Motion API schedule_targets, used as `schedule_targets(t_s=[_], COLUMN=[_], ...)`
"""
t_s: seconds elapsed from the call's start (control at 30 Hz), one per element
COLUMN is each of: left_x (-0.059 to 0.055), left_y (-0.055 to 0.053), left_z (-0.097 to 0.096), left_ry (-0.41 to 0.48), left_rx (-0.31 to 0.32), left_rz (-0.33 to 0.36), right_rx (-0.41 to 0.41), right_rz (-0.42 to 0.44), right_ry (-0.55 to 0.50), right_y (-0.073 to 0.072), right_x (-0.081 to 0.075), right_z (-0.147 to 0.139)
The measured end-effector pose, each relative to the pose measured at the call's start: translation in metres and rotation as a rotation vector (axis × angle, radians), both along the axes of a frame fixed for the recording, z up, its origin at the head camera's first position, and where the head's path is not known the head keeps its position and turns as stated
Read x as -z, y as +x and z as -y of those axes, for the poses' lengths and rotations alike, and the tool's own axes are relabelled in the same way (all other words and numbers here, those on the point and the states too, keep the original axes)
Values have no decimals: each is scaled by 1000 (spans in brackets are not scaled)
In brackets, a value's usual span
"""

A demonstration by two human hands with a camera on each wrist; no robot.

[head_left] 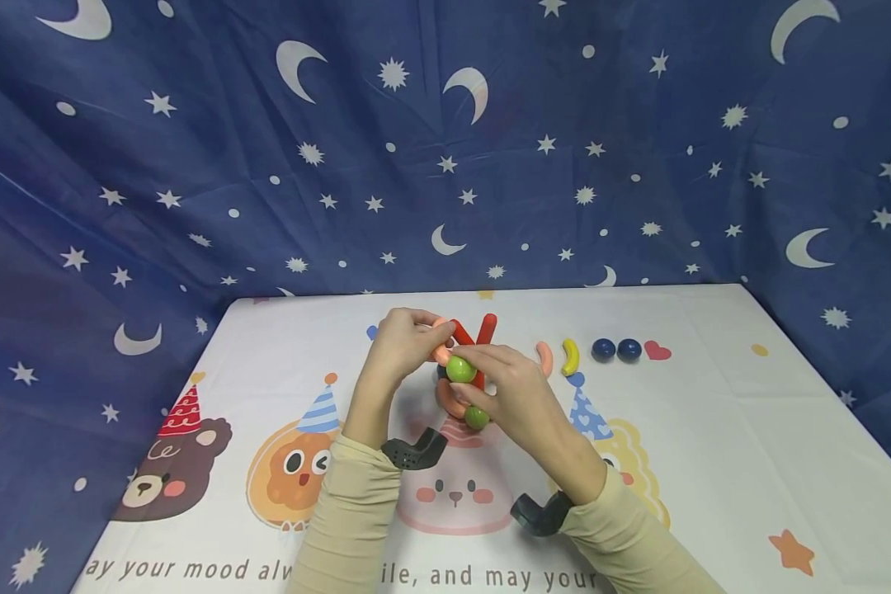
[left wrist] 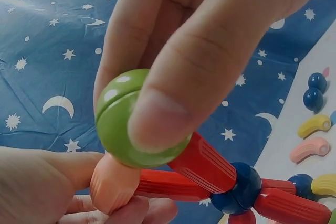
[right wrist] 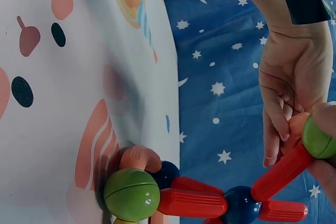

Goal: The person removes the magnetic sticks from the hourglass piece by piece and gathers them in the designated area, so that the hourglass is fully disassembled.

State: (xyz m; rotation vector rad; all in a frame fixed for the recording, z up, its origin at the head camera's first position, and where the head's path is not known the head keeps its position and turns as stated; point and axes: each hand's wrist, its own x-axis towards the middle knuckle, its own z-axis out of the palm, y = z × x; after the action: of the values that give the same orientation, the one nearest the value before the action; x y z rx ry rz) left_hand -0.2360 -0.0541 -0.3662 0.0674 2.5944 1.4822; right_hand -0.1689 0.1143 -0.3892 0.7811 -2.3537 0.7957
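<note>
White and printed with cartoon animals, the surface (head_left: pixel 728 429) lies below a dark blue cloth (head_left: pixel 386 198) of moons and stars at twelve o'clock. Farthest left, toward nine o'clock, is a printed brown bear (head_left: pixel 174 470), then an orange figure (head_left: pixel 300 470) in a striped hat. A blue piece (head_left: pixel 372 332), mostly hidden, shows at ten o'clock of the left hand (head_left: pixel 404 345). That hand pinches a peach curved piece (head_left: pixel 441 353), whose end meets the upper green ball (head_left: pixel 460 370) on its ten o'clock side. From this ball a red rod (left wrist: pixel 205 162) runs to a dark blue hub ball (left wrist: pixel 236 187), where other red rods (head_left: pixel 487 329) join. The lower peach piece (head_left: pixel 450 401) sits near seven o'clock of the upper green ball, the lower green ball (head_left: pixel 477 417) at about five. The right hand (head_left: pixel 514 392), at four o'clock of the upper green ball, has thumb and fingers clamped on it. Past that hand, toward one o'clock, lies a loose peach piece (head_left: pixel 544 359); toward two o'clock are a yellow piece (head_left: pixel 570 357) and two dark blue balls (head_left: pixel 616 350) side by side. A printed pink heart (head_left: pixel 657 351) is at their three o'clock.
</note>
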Motion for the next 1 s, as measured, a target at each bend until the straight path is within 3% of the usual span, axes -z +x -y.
schedule_targets(t_s=[0.27,0.53,0.8,1.0], left_x=[1,1,-2,-3], left_y=[-1,0,2,0], left_z=[1,1,0,1], left_ry=[2,32,69,97], left_rx=[-4,-5,-4,-8], left_rz=[0,8,23,19], right_rx=[10,-18,-96,-167], right_rz=[91,243,406,532], right_ry=[-19,-90,-257,-514], right_y=[-2,-5,-7,-7], right_x=[2,0,-1,-12], right_z=[-2,-3,-6,-18])
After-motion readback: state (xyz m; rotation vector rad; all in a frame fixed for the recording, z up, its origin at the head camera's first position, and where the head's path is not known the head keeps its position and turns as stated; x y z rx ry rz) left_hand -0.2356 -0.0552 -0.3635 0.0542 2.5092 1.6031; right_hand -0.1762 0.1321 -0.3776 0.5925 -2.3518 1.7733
